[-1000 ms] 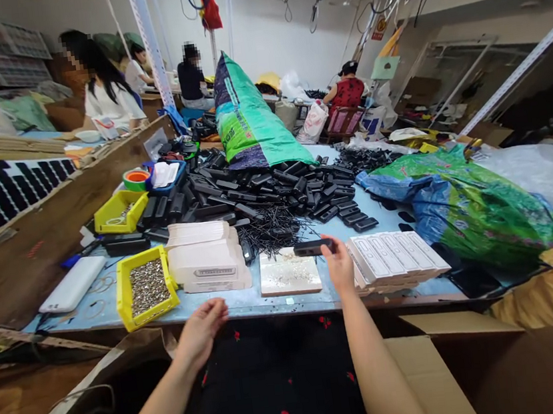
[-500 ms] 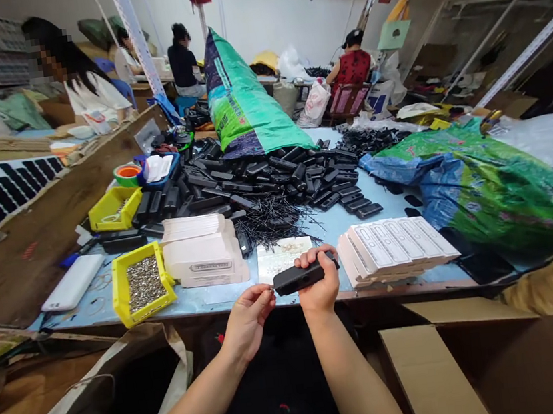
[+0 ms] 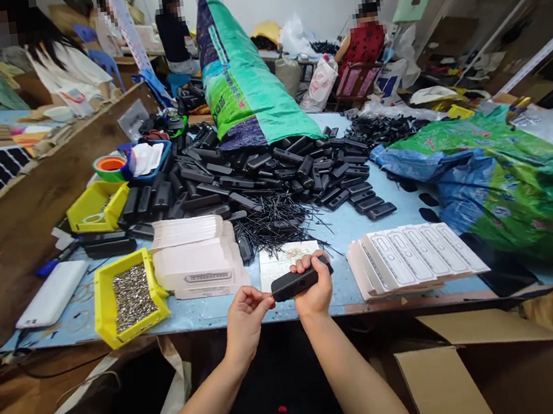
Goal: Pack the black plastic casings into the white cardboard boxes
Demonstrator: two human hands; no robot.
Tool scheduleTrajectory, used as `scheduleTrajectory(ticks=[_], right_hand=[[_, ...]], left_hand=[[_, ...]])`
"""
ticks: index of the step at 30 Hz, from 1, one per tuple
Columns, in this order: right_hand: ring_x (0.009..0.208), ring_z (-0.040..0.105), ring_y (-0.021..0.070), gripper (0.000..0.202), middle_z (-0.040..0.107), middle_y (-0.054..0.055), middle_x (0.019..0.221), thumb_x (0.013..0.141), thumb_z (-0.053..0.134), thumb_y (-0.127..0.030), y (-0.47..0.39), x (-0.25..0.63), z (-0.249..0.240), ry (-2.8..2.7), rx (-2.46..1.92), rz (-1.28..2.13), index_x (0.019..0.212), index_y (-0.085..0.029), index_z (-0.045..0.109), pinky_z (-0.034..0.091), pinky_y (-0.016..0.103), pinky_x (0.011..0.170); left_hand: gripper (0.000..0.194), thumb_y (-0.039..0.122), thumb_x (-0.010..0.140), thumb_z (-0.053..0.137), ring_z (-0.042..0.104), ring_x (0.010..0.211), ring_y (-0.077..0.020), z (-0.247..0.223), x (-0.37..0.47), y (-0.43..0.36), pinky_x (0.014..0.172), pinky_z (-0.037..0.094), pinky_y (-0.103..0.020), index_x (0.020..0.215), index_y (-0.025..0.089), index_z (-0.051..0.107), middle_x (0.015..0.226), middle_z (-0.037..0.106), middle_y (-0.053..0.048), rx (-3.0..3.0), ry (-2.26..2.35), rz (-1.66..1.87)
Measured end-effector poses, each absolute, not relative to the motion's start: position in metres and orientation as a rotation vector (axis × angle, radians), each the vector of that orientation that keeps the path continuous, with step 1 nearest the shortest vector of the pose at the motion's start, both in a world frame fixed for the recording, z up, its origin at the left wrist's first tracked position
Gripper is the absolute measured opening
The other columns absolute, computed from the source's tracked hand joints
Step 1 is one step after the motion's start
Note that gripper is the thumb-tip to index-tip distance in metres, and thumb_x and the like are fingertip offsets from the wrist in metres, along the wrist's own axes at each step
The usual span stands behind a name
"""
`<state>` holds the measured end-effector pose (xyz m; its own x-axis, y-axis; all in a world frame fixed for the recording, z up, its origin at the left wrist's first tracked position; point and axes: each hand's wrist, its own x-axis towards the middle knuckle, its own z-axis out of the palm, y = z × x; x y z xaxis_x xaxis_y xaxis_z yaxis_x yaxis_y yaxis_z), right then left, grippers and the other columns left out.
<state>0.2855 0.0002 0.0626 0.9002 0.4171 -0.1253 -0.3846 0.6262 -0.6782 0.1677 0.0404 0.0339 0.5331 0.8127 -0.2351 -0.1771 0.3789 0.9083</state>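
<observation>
Black garment (image 3: 286,367) with one small red mark (image 3: 282,409); forearms (image 3: 209,396) beside the garment bare, as are left hand (image 3: 245,321) and right hand (image 3: 316,291)

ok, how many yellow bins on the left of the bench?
2: the front bin, holding small metal pieces, left of the pale card stack; the back bin, behind it. Others may be hidden.

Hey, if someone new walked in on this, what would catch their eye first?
Probably the tall green-and-purple sack, rising at upper middle above a sprawling heap of black cases. Next, perhaps, the bright yellow bin of small metal pieces at front left. Then, at front center, the right hand grips one black case while the left hand's fingertips meet its end.
</observation>
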Motion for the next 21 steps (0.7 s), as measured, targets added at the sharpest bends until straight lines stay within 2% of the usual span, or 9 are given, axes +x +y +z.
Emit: scheduleTrajectory(ticks=[5,8,11,13,15,17,19,21], right_hand=[[0.055,0.045,0.0088,0.012,0.045,-0.007,0.061,0.075,0.055,-0.022,0.015,0.282,0.057,-0.102,-0.797,0.382,0.081,-0.023,0.045,0.042,0.024,0.058],[0.051,0.047,0.0097,0.008,0.048,-0.006,0.057,0.076,0.055,-0.020,0.012,0.295,0.062,-0.280,-0.844,0.382,0.081,-0.022,0.049,0.043,0.025,0.055],[0.051,0.050,0.0116,0.003,0.052,-0.004,0.057,0.074,0.057,-0.022,0.000,0.318,0.058,-0.522,-0.957,0.207,0.076,-0.021,0.055,0.044,0.028,0.055],[0.052,0.053,0.0125,0.004,0.056,-0.003,0.058,0.070,0.062,-0.021,-0.008,0.331,0.046,-0.750,-1.137,0.150,0.069,-0.019,0.058,0.044,0.027,0.055],[0.053,0.054,0.0132,0.009,0.058,-0.001,0.059,0.067,0.065,-0.020,-0.013,0.339,0.027,-0.863,-1.289,0.206,0.063,-0.018,0.057,0.044,0.027,0.054],[0.053,0.055,0.0140,0.011,0.057,-0.002,0.057,0.070,0.063,-0.024,-0.012,0.344,0.008,-0.713,-1.319,0.266,0.066,-0.018,0.055,0.045,0.028,0.056],[0.055,0.056,0.0154,0.015,0.055,-0.003,0.057,0.074,0.061,-0.030,-0.009,0.349,-0.009,-0.421,-1.358,0.283,0.077,-0.019,0.052,0.047,0.030,0.059],[0.062,0.059,0.0172,0.027,0.059,-0.001,0.065,0.073,0.064,-0.036,-0.005,0.356,-0.021,-0.235,-1.519,0.221,0.090,-0.019,0.051,0.048,0.032,0.064]], left_hand=[[0.028,0.028,0.068,0.075,0.062,0.065,-0.0130,0.017,0.174,0.042,0.068,0.051,-0.026,0.073,0.020,0.048,0.068,0.063,0.000,1.062,0.812,0.735],[0.033,0.032,0.072,0.072,0.065,0.080,-0.0168,0.010,0.166,0.059,0.077,0.053,-0.032,0.094,0.021,0.051,0.088,0.066,-0.004,1.276,0.780,0.712],[0.043,0.034,0.077,0.068,0.057,0.110,-0.0234,0.002,0.134,0.100,0.096,0.046,-0.043,0.115,0.022,0.052,0.119,0.059,-0.010,1.928,0.821,0.784],[0.045,0.034,0.080,0.066,0.052,0.117,-0.0281,-0.005,0.104,0.132,0.101,0.039,-0.048,0.121,0.021,0.052,0.122,0.057,-0.012,2.425,0.848,0.723],[0.050,0.034,0.080,0.065,0.052,0.115,-0.0305,-0.014,0.078,0.158,0.099,0.038,-0.047,0.126,0.019,0.051,0.123,0.058,-0.014,2.782,0.793,0.593],[0.050,0.032,0.082,0.062,0.053,0.114,-0.0304,-0.021,0.062,0.176,0.098,0.037,-0.045,0.128,0.018,0.050,0.124,0.058,-0.014,2.994,0.726,0.499],[0.046,0.029,0.083,0.060,0.052,0.115,-0.0294,-0.022,0.058,0.185,0.098,0.035,-0.043,0.127,0.017,0.051,0.125,0.057,-0.014,3.103,0.681,0.450],[0.042,0.024,0.084,0.060,0.053,0.113,-0.0287,-0.017,0.063,0.188,0.097,0.034,-0.043,0.124,0.017,0.052,0.123,0.058,-0.014,3.149,0.666,0.392]])
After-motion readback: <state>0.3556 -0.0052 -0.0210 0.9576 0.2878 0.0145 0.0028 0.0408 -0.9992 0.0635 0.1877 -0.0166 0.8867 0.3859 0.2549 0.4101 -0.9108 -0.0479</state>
